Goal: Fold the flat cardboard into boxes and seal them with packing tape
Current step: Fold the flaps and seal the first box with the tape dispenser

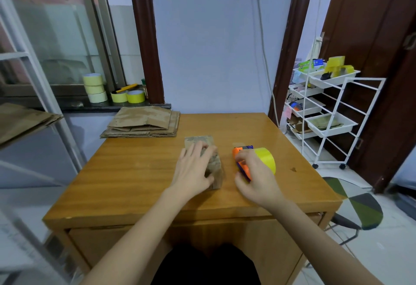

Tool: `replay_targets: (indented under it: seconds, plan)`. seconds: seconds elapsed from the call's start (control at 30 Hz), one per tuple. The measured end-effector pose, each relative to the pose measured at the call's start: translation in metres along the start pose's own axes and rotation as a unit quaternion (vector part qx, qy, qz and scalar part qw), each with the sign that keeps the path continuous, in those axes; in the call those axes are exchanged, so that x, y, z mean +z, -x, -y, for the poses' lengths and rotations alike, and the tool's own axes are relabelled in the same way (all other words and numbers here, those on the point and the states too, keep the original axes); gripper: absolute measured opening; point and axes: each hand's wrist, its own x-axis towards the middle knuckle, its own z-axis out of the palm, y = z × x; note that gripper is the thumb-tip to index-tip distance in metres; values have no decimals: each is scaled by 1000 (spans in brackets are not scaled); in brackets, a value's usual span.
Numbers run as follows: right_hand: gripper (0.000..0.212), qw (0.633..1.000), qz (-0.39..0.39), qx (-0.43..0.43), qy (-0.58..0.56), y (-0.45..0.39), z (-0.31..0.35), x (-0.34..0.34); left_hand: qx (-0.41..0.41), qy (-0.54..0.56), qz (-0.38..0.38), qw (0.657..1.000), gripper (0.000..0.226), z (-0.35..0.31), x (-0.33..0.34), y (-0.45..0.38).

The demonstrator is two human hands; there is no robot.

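Cardboard box (210,163) sits mid-worktop, long axis running front to back, under the flat, pressing left hand (194,170). Just to its right, the right hand (254,176) grips the tape dispenser (254,161).

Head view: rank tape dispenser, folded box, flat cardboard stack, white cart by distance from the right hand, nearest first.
From the right hand:
1. tape dispenser, in its grip.
2. folded box, just left, under the left hand.
3. flat cardboard stack, table's far-left corner.
4. white cart, off the table, far right.

Even, soft indoor light, faint sheen on table (258,127), wide-angle bending at edges, left side blurred
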Motion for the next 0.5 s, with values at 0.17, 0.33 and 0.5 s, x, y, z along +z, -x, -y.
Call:
replay_targets:
  seconds: [0.17, 0.33, 0.5]
  plan:
    - [39, 996, 73, 49, 14, -8, 11, 27, -53, 64, 5, 997, 70, 16, 3, 16]
    - [26, 991, 45, 128, -7, -6, 15, 39, -67, 107, -6, 992, 51, 30, 8, 30]
    - [7, 988, 31, 147, -21, 0, 16, 43, -59, 105, -19, 993, 47, 27, 11, 30]
